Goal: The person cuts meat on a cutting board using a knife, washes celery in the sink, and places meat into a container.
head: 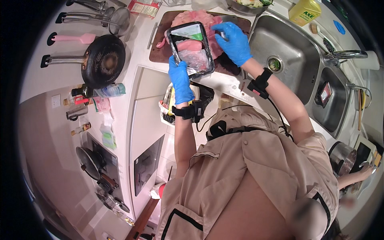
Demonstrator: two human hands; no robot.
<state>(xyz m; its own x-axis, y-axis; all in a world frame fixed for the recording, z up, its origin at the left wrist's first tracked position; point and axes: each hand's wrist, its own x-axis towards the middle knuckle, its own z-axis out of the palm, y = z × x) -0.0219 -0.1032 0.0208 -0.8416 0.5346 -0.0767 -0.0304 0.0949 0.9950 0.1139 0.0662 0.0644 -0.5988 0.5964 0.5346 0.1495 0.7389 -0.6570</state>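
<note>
My left hand (pixel 181 81), in a blue glove, grips the lower left edge of a black plastic meat tray (pixel 211 61). Inside the tray lies a piece of pink raw meat (pixel 189 45) beside crumpled clear film (pixel 193 59). The tray is held over a dark cutting board (pixel 162 51). A heap of thinly cut raw meat (pixel 192 18) covers much of the board and is partly hidden by the tray. Right of the tray, my gloved right hand (pixel 235 43) hovers at the meat's edge, its fingers apart. A metal handle (pixel 244 73) juts past the board's front edge.
A steel sink (pixel 288 33) adjoins the board on the right; a smaller basin (pixel 327 117) holds a dark package (pixel 325 94). A frying pan (pixel 103 61) hangs at left. Below the counter stands a bin with a black bag (pixel 205 94). Another person's hand (pixel 364 171) is at far right.
</note>
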